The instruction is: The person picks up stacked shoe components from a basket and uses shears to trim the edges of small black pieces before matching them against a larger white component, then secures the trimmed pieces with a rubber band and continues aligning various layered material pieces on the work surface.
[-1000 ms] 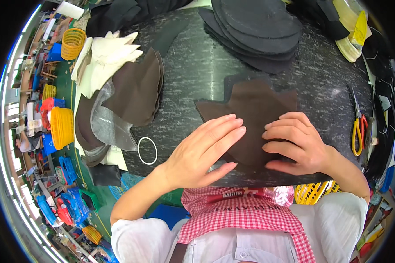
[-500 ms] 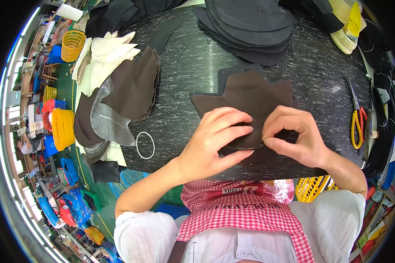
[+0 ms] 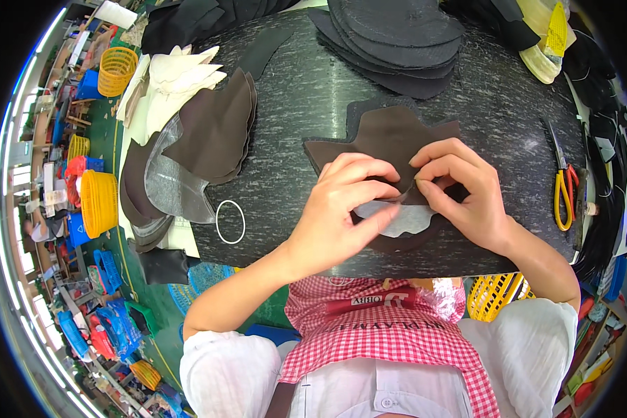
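Note:
A dark brown cut piece of leather-like material (image 3: 386, 136) lies in front of me, with jagged points along its far side. My left hand (image 3: 334, 212) pinches its near edge between thumb and fingertips. Close beside it, my right hand (image 3: 466, 195) pinches the same edge with thumb and forefinger. That edge is lifted, and a pale grey surface (image 3: 405, 221) shows below it; whether this is the underside or a separate layer I cannot tell. Further brown material lies beneath, towards my body. A black piece (image 3: 355, 115) peeks out behind the far side.
Black cut pieces (image 3: 397, 42) are stacked at the far side of the dark table. To the left lie brown pieces (image 3: 212, 132), cream pieces (image 3: 177, 80), a translucent grey sheet (image 3: 163, 174) and a white ring (image 3: 230, 221). Scissors (image 3: 562, 195) with yellow and red handles rest at right.
The near edge of the brown piece has been raised and folded back, exposing the pale grey surface. My right hand has shifted slightly away from my body and towards the left hand.

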{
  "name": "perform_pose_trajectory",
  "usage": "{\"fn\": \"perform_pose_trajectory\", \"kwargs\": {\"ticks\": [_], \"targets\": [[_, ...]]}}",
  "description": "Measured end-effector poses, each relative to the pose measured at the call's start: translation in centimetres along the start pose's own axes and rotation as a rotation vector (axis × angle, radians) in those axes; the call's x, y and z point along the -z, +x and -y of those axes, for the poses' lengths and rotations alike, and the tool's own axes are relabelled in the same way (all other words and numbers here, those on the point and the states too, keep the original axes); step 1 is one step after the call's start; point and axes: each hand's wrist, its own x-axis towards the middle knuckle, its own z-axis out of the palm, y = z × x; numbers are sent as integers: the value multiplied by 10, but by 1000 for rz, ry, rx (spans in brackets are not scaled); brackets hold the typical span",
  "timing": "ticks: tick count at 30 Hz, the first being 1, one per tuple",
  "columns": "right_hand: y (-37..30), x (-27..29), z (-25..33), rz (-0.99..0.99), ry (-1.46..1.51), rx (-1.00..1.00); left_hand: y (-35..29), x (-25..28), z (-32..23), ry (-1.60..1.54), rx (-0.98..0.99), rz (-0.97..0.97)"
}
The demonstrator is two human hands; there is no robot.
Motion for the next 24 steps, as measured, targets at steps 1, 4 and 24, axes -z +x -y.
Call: {"fn": "perform_pose_trajectory", "kwargs": {"ticks": [1,4,24], "targets": [[-1,-1,1,6,0,2,1,-1,1,0,3,-5],[-5,-4,6,-80,-35,141,3,-3,-1,3,54,-41],[-5,27,-17,184,655,-36,5,9,12,-106,-4,88]]}}
